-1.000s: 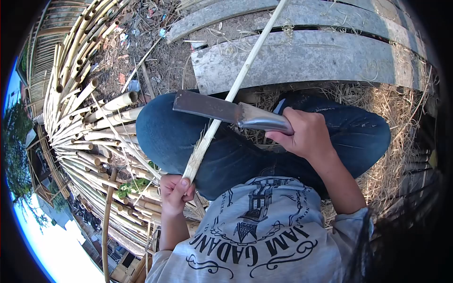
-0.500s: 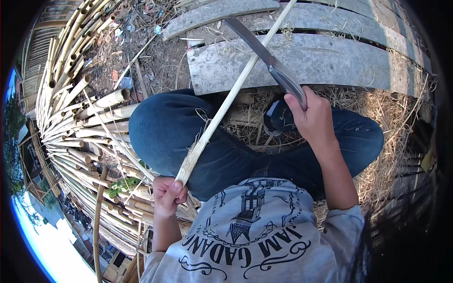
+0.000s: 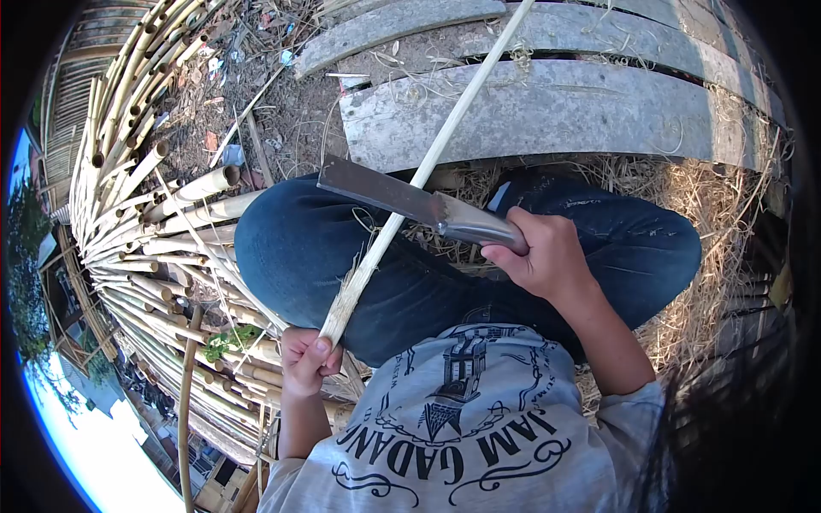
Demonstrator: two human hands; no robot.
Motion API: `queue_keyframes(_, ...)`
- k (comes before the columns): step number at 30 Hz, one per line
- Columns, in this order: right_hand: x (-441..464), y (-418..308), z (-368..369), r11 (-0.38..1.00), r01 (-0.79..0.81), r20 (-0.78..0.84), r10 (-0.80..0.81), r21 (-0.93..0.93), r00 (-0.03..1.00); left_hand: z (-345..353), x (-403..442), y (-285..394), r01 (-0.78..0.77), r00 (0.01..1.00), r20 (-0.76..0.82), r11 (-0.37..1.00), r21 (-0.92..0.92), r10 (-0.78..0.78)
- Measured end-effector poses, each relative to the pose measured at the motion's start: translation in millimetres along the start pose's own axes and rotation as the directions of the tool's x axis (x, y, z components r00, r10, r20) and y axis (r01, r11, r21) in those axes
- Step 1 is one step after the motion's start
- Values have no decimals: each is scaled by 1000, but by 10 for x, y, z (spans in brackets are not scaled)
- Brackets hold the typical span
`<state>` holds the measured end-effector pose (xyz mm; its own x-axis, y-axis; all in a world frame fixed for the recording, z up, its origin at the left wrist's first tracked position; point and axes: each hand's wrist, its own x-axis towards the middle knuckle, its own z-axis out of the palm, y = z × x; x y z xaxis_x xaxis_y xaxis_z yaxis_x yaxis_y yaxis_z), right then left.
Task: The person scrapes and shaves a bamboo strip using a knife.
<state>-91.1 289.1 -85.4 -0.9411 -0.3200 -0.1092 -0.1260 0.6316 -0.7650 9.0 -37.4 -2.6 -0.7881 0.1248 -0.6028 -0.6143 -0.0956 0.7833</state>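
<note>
Across the ground at left lies a great fanned stack of poles (image 3: pixel 162 329), with grey planks (image 3: pixel 530 115) spread at the top of the view. Seen from above, a person sits between them with bent legs (image 3: pixel 299 248) in dark blue trousers, loose straw (image 3: pixel 697 222) scattered at the right. One pale strip (image 3: pixel 439 141) slants from the person's left side, over the left leg and out above the planks. A knife (image 3: pixel 419 203) with a broad dark blade and a shiny metal handle crosses above the strip at about its middle; whether the edge touches cannot be told. The right hand (image 3: pixel 547 256) is wrapped around the handle; the left hand (image 3: pixel 306 355) pinches the strip's near end, thumb on top. Good work here would seem to call for a shallow blade angle, long even strokes, light pressure, a steady grip at the near end, and left fingers kept well out of the edge's path. Smaller still, the nearest things to containers are the round mouths (image 3: pixel 231 174) of the hollow poles; what they hold, if anything, cannot be seen. Finest of all are the frayed fibres (image 3: pixel 349 289) near the left hand, where a lighter touch would probably avoid tearing.
</note>
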Motion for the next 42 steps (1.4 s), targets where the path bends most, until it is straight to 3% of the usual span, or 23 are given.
queue_keyframes(3,133,220,28,990,-139,-87,138,-4,987,48,-11,-2,23,1000,-16,1000,2,-23)
queue_keyframes(4,169,249,46,974,-205,-139,217,98,966,51,-3,17,26,1000,-17,1000,9,-25)
queue_keyframes(8,70,-24,82,937,-146,-90,183,316,979,-14,-13,-21,21,1000,20,998,-65,-20)
queue_keyframes(9,21,-38,125,972,-89,-26,97,217,995,-20,-24,-21,24,999,26,998,-63,-23)
queue_keyframes(11,-16,-114,174,998,-17,-54,21,67,998,-36,-27,-31,16,999,28,998,-58,-15)
queue_keyframes(13,90,9,103,998,-63,-96,61,-11,993,-19,-14,-18,35,999,29,998,-47,-34)
queue_keyframes(15,219,201,28,966,-232,-174,249,111,953,-27,-30,1,47,999,25,999,-26,-46)
queue_keyframes(18,327,318,-173,934,-325,-259,354,152,898,-80,-39,-32,52,998,44,997,-54,-50)
queue_keyframes(20,278,155,-266,932,-272,-143,311,240,940,-70,-41,-34,24,999,46,999,-40,-23)
queue_keyframes(23,151,-13,-240,986,-162,54,160,39,986,-35,-27,-75,-29,999,42,1000,-5,30)
queue_keyframes(26,99,-114,-91,949,-239,141,213,206,967,37,3,-53,-92,996,2,992,84,92)
queue_keyframes(35,143,-134,-126,952,-225,116,204,207,972,21,-32,-101,-100,993,-37,978,183,109)
queue_keyframes(37,159,-174,-195,958,-224,138,201,178,970,54,-7,-130,-168,981,-39,942,291,188)
queue_keyframes(39,170,-252,-262,875,-358,229,294,327,928,79,0,-169,-203,969,-49,900,387,240)
queue_keyframes(42,123,-307,-278,890,-325,231,259,321,938,185,29,-189,-290,922,-51,772,566,384)
